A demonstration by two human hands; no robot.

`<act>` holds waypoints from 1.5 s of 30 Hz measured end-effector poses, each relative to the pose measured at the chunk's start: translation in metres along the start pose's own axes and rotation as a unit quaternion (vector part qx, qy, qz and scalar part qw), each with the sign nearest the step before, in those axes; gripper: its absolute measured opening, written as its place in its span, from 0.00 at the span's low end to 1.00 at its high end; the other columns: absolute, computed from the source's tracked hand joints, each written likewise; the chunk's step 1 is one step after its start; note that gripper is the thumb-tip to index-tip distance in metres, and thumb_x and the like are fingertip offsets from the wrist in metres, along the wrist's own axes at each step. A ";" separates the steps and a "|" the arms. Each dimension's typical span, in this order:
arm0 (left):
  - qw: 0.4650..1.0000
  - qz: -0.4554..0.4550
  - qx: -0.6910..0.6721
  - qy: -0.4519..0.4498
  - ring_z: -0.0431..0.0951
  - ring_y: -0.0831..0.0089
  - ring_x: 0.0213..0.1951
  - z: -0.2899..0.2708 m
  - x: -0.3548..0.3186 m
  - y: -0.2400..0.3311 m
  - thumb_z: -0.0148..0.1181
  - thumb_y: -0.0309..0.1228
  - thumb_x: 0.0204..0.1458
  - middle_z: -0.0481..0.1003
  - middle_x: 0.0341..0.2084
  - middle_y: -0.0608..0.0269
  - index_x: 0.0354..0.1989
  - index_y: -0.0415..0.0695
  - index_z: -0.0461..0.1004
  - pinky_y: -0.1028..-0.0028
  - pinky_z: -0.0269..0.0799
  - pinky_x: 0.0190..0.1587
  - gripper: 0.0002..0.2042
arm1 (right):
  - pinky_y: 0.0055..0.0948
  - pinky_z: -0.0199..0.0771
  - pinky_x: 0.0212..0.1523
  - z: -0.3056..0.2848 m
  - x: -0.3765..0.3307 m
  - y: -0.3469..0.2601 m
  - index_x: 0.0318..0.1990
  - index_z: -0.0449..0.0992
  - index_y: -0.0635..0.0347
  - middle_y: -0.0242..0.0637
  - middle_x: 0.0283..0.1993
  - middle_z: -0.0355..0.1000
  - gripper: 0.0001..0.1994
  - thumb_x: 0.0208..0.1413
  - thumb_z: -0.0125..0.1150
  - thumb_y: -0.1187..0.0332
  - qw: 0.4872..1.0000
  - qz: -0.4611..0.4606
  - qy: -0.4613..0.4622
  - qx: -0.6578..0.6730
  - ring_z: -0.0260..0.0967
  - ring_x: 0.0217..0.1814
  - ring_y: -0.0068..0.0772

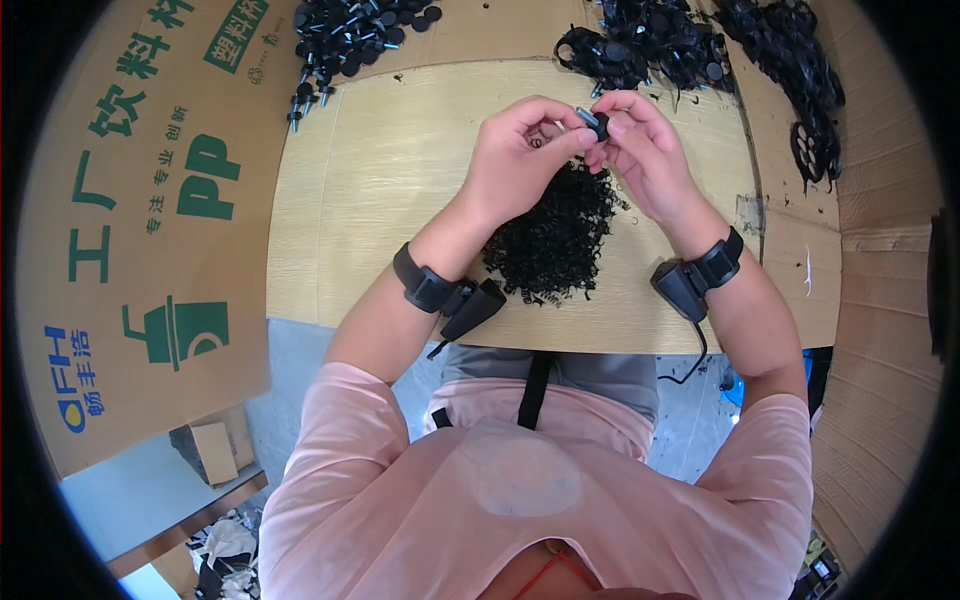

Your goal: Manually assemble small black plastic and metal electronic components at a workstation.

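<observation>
Black plastic knob with a short metal stud, pinched between both hands above the middle of the pale wooden board. Left hand curled, thumb and forefinger closed on the stud end, other fingers folded in. Right hand likewise closed, fingertips gripping the knob's round head from the other side; hands touching each other at the fingertips. Directly under the hands, lying on the board, a loose heap of small black curled rings or springs, exact kind too small to tell. Black wrist straps with small boxes on both forearms, a cable hanging from the right one. At the far edge of the board, upper left, a pile of black studded knobs; upper middle and right, tangled heaps of black plastic parts, more running down the right side. Large brown cardboard sheet with green print on the left, partly under the board. Pink shirt in the foreground.
</observation>
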State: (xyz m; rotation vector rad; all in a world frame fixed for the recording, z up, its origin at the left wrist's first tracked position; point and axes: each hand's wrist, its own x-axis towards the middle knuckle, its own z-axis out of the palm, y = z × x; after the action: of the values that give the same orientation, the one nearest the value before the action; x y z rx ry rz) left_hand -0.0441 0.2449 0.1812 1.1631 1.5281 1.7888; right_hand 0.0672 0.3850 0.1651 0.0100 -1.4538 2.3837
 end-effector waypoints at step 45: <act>0.981 -0.187 0.044 -0.002 0.68 0.82 0.19 -0.051 -0.003 0.005 0.57 0.34 0.56 0.73 0.20 0.68 0.30 0.39 0.74 0.81 0.59 0.20 0.10 | 0.11 0.56 0.29 -0.003 0.002 0.006 0.43 0.71 0.59 0.24 0.37 0.70 0.10 0.53 0.61 0.71 0.956 -0.095 0.039 -0.273 0.54 0.27 0.08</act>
State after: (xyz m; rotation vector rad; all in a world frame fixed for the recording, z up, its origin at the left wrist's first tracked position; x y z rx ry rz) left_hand -0.0856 0.2147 0.1854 0.8472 1.7075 1.4800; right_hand 0.0641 0.3857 0.1592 -0.0745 -1.9249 1.7469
